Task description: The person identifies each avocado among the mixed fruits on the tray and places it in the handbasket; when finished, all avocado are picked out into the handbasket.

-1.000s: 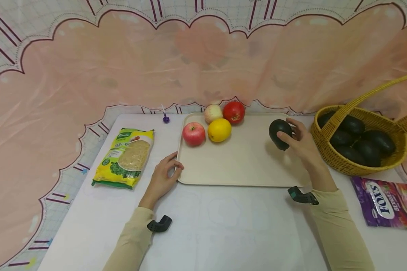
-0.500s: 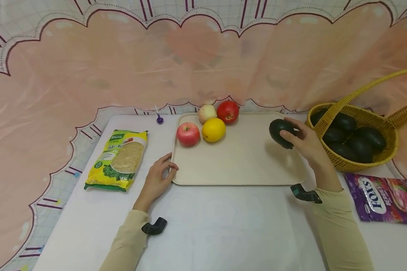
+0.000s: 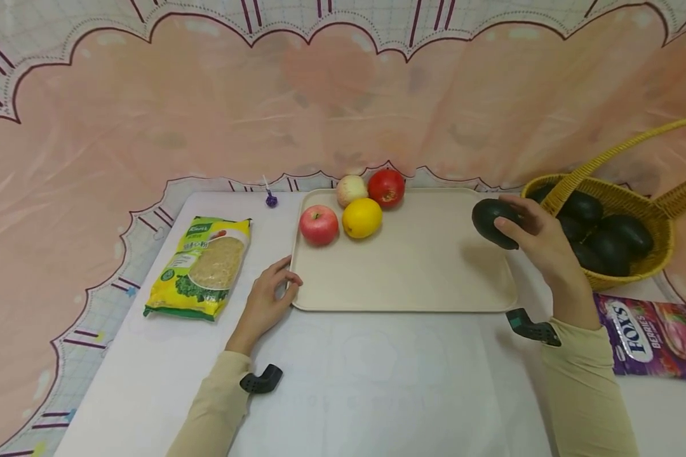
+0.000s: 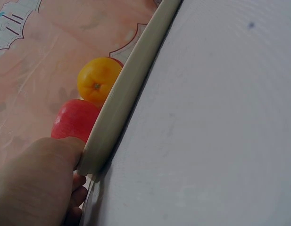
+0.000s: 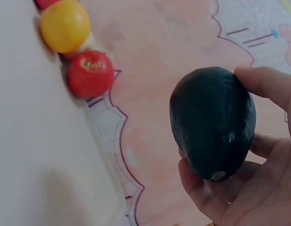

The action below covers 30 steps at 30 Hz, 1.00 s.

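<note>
A dark green avocado (image 3: 490, 223) is in my right hand (image 3: 543, 241), held between thumb and fingers above the right end of a cream tray (image 3: 411, 279). The right wrist view shows the stem end of this avocado (image 5: 213, 122), with fingertips curled behind it. My left hand (image 3: 267, 301) grips the tray's left edge near the front corner; in the left wrist view the thumb lies against the tray rim (image 4: 121, 101). A pink apple (image 3: 319, 225), a yellow orange-like fruit (image 3: 363, 218), a pale round fruit (image 3: 351, 190) and a red pomegranate (image 3: 386, 188) sit at the tray's back left.
A yellow wicker basket (image 3: 612, 282) with several avocados (image 3: 623, 235) stands right of the tray, its handle arching up. In front of it lies a purple Fox's candy bag (image 3: 654, 339). Leftward are a yellow Knorr packet (image 3: 200, 266) and a small purple lollipop (image 3: 271, 200).
My right hand has carried the avocado rightward, from over the tray toward the basket. The left hand stays at the tray's edge. The head view has shifted slightly.
</note>
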Each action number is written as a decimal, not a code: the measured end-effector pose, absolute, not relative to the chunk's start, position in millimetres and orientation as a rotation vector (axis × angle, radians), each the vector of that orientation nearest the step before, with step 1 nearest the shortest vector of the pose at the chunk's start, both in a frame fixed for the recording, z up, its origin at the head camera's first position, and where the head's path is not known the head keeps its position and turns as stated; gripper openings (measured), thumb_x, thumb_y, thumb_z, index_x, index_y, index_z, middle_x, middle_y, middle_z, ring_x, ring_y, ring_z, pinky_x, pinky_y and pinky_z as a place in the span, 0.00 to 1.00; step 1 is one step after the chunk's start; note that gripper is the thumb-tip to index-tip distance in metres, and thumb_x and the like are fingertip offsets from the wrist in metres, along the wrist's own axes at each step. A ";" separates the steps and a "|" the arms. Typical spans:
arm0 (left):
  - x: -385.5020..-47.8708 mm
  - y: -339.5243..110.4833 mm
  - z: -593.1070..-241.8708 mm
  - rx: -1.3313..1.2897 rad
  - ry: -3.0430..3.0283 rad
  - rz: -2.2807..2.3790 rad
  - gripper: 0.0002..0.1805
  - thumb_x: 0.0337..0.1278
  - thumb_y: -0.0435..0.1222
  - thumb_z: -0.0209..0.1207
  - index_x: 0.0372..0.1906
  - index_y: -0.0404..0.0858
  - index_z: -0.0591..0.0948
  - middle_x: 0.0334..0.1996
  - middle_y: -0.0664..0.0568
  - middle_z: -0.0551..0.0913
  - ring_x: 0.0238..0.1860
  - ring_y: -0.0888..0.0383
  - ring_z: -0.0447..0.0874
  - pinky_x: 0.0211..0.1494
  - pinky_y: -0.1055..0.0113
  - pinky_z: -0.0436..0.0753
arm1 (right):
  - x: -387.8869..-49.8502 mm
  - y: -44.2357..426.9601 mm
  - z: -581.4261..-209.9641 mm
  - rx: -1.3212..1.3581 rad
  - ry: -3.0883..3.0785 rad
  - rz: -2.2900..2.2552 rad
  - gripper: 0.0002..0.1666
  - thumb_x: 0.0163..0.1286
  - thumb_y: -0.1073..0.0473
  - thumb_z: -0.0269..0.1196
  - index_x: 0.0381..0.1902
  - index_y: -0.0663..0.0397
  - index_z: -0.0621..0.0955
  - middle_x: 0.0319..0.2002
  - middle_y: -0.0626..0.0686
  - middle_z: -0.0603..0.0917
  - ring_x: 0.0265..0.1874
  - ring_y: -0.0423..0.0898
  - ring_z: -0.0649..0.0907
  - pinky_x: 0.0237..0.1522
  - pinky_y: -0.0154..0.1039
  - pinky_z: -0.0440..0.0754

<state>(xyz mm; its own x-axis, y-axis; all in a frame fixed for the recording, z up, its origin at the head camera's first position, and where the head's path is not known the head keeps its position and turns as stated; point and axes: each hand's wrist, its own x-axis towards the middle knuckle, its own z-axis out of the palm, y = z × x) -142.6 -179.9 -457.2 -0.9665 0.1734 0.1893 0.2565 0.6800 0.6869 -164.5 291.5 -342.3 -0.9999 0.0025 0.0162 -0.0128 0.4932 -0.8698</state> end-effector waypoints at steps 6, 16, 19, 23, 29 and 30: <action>-143.9 -179.5 -458.4 -0.364 -2.783 -1.161 0.03 0.59 0.34 0.58 0.36 0.45 0.80 0.68 0.46 0.68 0.69 0.44 0.62 0.69 0.42 0.57 | -161.1 301.3 -341.8 0.012 -2.694 1.519 0.31 0.69 0.49 0.56 0.69 0.40 0.65 0.60 0.51 0.70 0.52 0.33 0.74 0.48 0.19 0.74; -142.9 -179.9 -455.7 -0.378 -2.770 -1.166 0.03 0.59 0.34 0.58 0.36 0.46 0.80 0.68 0.46 0.68 0.69 0.44 0.62 0.69 0.41 0.57 | -152.3 322.4 -335.5 -0.010 -2.579 1.567 0.28 0.70 0.53 0.56 0.67 0.38 0.67 0.57 0.39 0.71 0.54 0.32 0.72 0.46 0.15 0.72; -142.5 -180.2 -456.2 -0.371 -2.772 -1.172 0.03 0.59 0.34 0.58 0.36 0.46 0.80 0.68 0.47 0.68 0.69 0.44 0.62 0.69 0.41 0.56 | -149.9 327.9 -335.1 0.004 -2.505 1.633 0.28 0.70 0.56 0.56 0.67 0.40 0.68 0.56 0.37 0.72 0.55 0.31 0.72 0.46 0.16 0.71; -142.7 -180.5 -457.1 -0.367 -2.773 -1.179 0.03 0.59 0.35 0.58 0.36 0.46 0.80 0.68 0.47 0.68 0.70 0.44 0.62 0.69 0.41 0.56 | -146.4 334.0 -336.8 0.098 -2.272 1.851 0.27 0.68 0.63 0.57 0.65 0.49 0.71 0.54 0.40 0.76 0.52 0.32 0.75 0.46 0.17 0.71; -143.2 -180.4 -457.3 -0.376 -2.771 -1.180 0.03 0.59 0.35 0.58 0.36 0.46 0.80 0.68 0.47 0.68 0.70 0.44 0.62 0.69 0.40 0.56 | -142.1 346.5 -339.6 0.206 -2.032 2.073 0.25 0.67 0.70 0.55 0.63 0.58 0.71 0.51 0.45 0.79 0.48 0.35 0.78 0.46 0.20 0.75; -143.3 -180.4 -457.2 -0.374 -2.775 -1.179 0.03 0.59 0.35 0.58 0.36 0.46 0.80 0.68 0.47 0.68 0.70 0.44 0.62 0.69 0.40 0.56 | -141.5 348.7 -339.7 0.210 -2.025 2.077 0.25 0.67 0.70 0.55 0.63 0.58 0.71 0.51 0.45 0.79 0.47 0.36 0.79 0.45 0.20 0.76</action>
<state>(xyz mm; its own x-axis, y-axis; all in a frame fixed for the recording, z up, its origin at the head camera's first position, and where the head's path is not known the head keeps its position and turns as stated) -143.3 -180.4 -457.2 -0.9643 0.1844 0.1899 0.2647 0.6692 0.6943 -141.5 348.7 -339.7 -0.9626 0.0660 0.2628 -0.2644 -0.0163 -0.9643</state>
